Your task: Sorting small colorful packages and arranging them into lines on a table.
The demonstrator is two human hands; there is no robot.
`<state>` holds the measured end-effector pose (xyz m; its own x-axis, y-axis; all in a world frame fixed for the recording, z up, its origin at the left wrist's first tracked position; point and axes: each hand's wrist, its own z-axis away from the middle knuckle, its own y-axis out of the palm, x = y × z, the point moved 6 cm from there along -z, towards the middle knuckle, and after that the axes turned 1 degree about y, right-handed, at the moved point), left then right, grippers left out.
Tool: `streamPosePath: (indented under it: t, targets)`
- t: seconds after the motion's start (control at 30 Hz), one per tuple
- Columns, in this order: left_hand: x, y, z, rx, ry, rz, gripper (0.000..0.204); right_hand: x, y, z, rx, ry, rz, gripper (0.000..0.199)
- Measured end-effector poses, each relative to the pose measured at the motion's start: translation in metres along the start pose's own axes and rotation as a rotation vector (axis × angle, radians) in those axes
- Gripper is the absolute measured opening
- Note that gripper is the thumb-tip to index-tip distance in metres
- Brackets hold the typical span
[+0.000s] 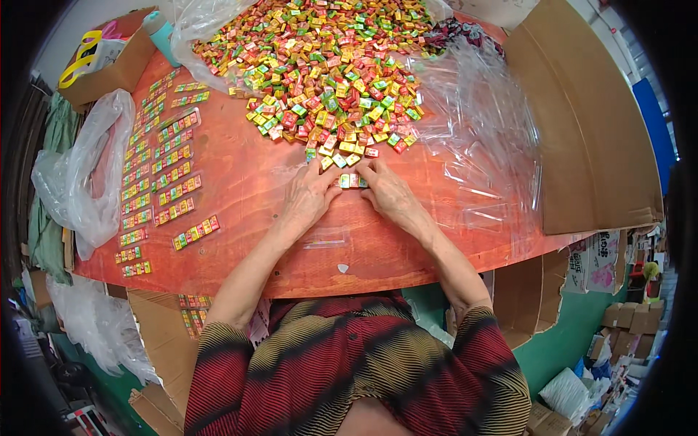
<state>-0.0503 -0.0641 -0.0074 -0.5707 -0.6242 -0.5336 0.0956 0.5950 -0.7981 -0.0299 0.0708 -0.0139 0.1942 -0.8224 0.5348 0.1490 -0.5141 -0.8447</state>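
In the head view, the left hand (309, 195) and right hand (389, 190) are lying close together on the round reddish wooden table (247, 182), fingertips pinching a short row of small coloured wrapped candies (352, 180) between them. Just beyond, the big heap of red, yellow and green candies (327, 65) is spilling toward the hands. Finished rows in clear sleeves (163, 174) are lying at the left. Crumpled clear plastic film (480, 123) is blurring the table's right side, and a cardboard sheet (589, 123) is cutting off its edge.

Round reddish wooden table (240, 182); green floor (567, 341); cardboard sheet (582, 116) at right; stacked cartons (629, 320) beyond.
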Motion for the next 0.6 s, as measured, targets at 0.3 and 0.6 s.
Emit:
streamPosePath:
  t: [0.3, 0.6]
  targets:
    - [-0.002, -0.003, -0.001, 0.017, -0.017, -0.001, 0.034, -0.002, -0.011, 0.001, -0.097, -0.096, -0.055, 0.028]
    - [0.001, -0.002, 0.0, 0.016, -0.024, 0.035, 0.033, -0.012, -0.024, -0.002, -0.195, -0.09, -0.118, 0.033]
